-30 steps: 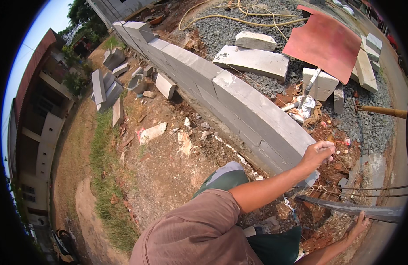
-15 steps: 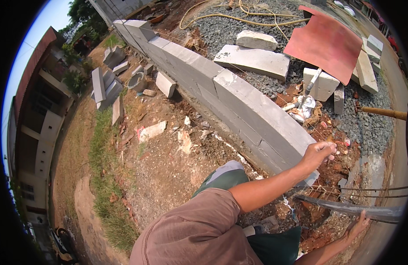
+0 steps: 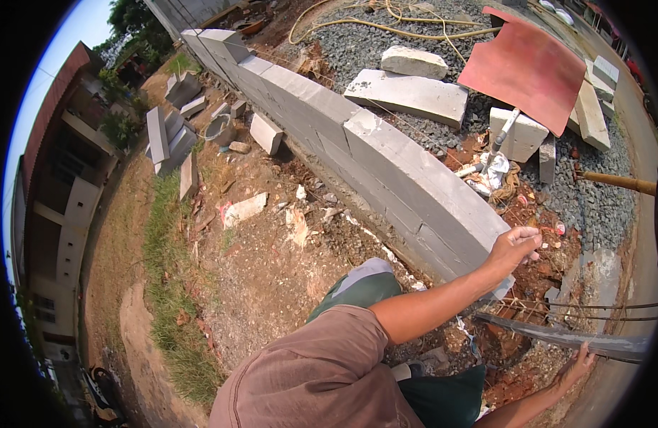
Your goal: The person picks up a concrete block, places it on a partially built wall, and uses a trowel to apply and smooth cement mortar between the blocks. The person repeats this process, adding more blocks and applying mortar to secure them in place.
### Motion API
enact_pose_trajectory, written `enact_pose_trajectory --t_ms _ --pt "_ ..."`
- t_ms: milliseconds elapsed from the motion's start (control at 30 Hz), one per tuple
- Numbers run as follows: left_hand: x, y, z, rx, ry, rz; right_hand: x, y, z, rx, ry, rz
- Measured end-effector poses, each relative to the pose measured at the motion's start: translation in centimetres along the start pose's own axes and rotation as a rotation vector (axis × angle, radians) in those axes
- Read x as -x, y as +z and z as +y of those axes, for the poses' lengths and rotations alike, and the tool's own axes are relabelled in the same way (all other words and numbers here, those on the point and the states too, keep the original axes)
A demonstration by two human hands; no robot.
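My left hand [image 3: 516, 246] is at the near end of a low grey block wall [image 3: 414, 175], just over its top edge. Its fingers are curled together, and anything between them is too small to make out. Lower right, my right hand [image 3: 577, 362] has its fingers at the lower edge of a long dark-grey beam [image 3: 593, 339], apparently gripping it. Thin dark rods [image 3: 607, 307] run beside the beam. A thin string line [image 3: 386, 110] stretches along the wall's far side.
Beyond the wall lie gravel [image 3: 329, 57], loose pale blocks [image 3: 407, 96], a bent red sheet [image 3: 525, 75], a yellowish hose [image 3: 357, 25] and a wooden handle [image 3: 618, 181]. On the left are a bucket [image 3: 218, 130], stacked blocks [image 3: 171, 143] and grass [image 3: 168, 285]. Rubble covers the soil near my knees.
Both hands stay almost in the same place; the left hand's fingers shift only slightly. The wall, beam and blocks have not moved.
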State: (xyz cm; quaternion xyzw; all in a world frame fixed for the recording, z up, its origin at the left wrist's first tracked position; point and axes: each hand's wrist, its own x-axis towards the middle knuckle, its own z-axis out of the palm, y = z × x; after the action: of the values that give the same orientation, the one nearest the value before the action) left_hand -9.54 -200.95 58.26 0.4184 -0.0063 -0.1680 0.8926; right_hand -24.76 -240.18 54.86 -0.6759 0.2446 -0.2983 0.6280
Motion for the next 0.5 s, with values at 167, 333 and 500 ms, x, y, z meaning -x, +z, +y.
enact_pose_trajectory --t_ms 167,333,500 --pt "-0.4 -0.3 0.1 -0.084 -0.033 0.01 0.6 1.1 -0.9 0.055 0.008 0.058" --pt "-0.2 0.1 0.1 -0.081 0.052 0.015 1.1 1.0 -2.6 0.124 0.069 -0.006" --pt "-1.0 -0.2 -0.9 -0.112 0.147 -0.014 0.8 0.8 -2.7 0.068 -0.017 -0.051"
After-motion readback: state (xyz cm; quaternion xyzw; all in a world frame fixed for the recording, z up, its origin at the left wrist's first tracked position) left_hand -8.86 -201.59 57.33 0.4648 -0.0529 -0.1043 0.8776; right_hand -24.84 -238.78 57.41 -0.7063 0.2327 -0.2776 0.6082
